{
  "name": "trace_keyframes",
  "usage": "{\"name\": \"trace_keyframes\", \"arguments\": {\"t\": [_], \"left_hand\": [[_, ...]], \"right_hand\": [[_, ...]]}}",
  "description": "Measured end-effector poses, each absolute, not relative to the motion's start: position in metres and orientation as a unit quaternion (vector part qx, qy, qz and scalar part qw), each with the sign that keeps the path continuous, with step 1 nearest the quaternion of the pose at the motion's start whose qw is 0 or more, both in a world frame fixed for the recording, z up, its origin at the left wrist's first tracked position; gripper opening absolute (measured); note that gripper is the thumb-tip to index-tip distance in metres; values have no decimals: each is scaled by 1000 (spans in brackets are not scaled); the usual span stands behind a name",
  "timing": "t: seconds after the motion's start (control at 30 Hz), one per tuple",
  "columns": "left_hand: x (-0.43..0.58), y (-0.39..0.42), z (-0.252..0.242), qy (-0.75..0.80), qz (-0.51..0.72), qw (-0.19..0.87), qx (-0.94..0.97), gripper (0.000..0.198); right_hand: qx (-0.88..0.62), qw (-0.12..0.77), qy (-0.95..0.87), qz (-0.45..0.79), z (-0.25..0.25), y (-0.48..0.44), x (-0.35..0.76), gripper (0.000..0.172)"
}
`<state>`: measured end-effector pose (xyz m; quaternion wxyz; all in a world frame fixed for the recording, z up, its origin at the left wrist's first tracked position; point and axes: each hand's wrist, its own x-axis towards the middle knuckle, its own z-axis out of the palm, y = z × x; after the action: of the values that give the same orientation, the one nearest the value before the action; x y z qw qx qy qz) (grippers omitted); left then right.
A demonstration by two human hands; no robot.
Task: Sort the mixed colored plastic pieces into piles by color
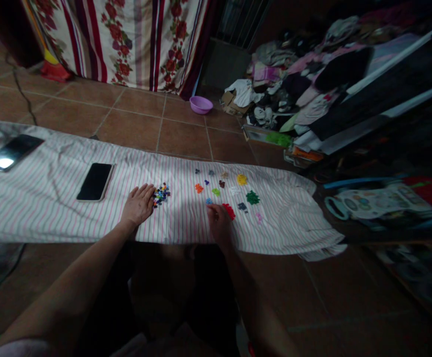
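Note:
My left hand point(138, 203) lies flat on the striped cloth point(179, 218), fingers stretched out. Its fingertips touch the edge of a pile of small mixed-colour pieces point(161, 194), too small to name surely. My right hand point(219, 221) has thumb and fingers drawn together at a small light blue pile point(209, 201); whether a piece is between them is hidden. Right beside that hand is a red pile point(229, 211), partly covered by it. Around it lie other single-colour piles: orange point(198, 188), lime green point(216, 192), dark green point(252, 197), yellow point(242, 179) and grey point(242, 207).
Left of my hands a phone point(95, 182) lies on the cloth, and farther left a dark glossy device point(13, 151) reflects light. Beyond the cloth's far edge, a purple basin point(201, 105) stands on the tiled floor. Heaped clothes point(294, 74) fill the back right.

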<state>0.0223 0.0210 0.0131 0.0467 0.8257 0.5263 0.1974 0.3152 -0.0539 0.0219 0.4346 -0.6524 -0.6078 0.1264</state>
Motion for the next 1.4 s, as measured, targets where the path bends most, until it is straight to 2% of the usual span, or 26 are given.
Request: {"name": "trace_keyframes", "arguments": {"t": [0.2,0.47,0.7,0.97,1.23,1.4], "left_hand": [[23,21,17,522,185,48,831,46],[23,20,16,527,185,34,829,44],[23,20,16,524,187,37,830,45],[23,20,16,525,194,36,828,45],[24,20,16,524,193,32,829,43],[23,20,15,524,197,30,828,43]], "right_hand": [[-605,342,-696,182,11,-21,256,29],[-598,291,-728,167,17,40,209,35],[-638,214,-722,161,20,58,192,27],[-630,230,-727,147,17,55,195,12],[-633,256,-717,139,9,53,196,15],[-639,218,-727,127,13,55,191,14]]}}
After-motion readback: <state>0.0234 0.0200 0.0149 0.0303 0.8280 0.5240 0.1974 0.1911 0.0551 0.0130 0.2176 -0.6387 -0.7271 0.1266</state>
